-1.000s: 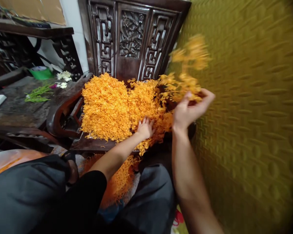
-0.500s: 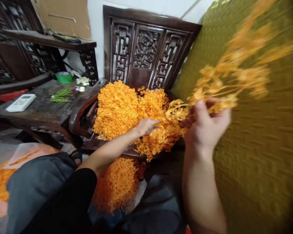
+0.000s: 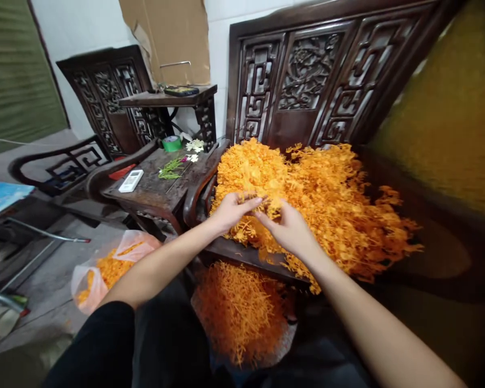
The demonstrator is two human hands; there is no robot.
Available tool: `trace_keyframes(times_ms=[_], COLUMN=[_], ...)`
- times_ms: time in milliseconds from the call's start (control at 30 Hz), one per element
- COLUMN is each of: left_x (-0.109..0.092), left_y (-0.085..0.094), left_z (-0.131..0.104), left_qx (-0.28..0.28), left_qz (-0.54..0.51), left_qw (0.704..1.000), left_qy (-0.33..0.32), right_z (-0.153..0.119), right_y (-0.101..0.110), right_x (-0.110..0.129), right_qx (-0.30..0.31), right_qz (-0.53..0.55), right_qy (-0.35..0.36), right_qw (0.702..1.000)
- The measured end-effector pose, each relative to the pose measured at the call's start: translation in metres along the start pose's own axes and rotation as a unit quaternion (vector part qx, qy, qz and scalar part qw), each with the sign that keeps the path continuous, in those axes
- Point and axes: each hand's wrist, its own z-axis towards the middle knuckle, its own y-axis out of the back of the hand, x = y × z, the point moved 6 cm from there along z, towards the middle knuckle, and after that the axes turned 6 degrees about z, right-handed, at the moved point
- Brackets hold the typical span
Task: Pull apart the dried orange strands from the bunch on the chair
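Observation:
My left hand (image 3: pixel 231 211) and my right hand (image 3: pixel 291 229) are close together in front of the orange flower heap, fingertips pointing at each other. Between them is a small, blurred sprig of orange flowers (image 3: pixel 262 202); the fingers of both hands are closed on it. Behind the hands, a dense pile of orange flowers (image 3: pixel 253 161) rises on the left of a dark wooden seat. Looser orange sprigs (image 3: pixel 347 215) spread over the seat's right side. Below the seat edge, between my legs, lies a heap of orange stems (image 3: pixel 242 312).
On the side table (image 3: pixel 153 188) to the left are a white remote control (image 3: pixel 131 181), green tape (image 3: pixel 172 144), green stems (image 3: pixel 170 169) and white flowers (image 3: pixel 195 145). A plastic bag (image 3: pixel 84 283) with orange pieces lies on the floor. The carved chair back (image 3: pixel 295 124) stands behind the heap.
My right hand has come down and left from the raised bunch of orange sprigs to meet my left hand. The bunch now lies on the heap. The view has swung left.

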Motion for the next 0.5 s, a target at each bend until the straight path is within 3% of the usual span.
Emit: trace_keyframes(times_ms=[100, 200, 333, 500], left_x=[0.009, 0.012, 0.018, 0.023], left_y=[0.021, 0.032, 0.026, 0.009], left_z=[0.001, -0.003, -0.012, -0.025], left_qx=[-0.057, -0.065, -0.005, 0.035], left_qz=[-0.001, -0.013, -0.038, -0.059], left_qw=[0.998, 0.997, 0.999, 0.995], left_qy=[-0.033, -0.046, -0.002, 0.076], right_z=[0.006, 0.012, 0.021, 0.035], right_y=[-0.002, -0.006, -0.02, -0.022], right_x=[-0.005, -0.007, -0.01, -0.022], right_qx=[-0.042, -0.062, -0.047, -0.116], right_qz=[-0.024, 0.081, 0.218, 0.267], right_qy=[-0.007, -0.004, -0.027, -0.081], right_qw=[0.999, 0.995, 0.974, 0.953])
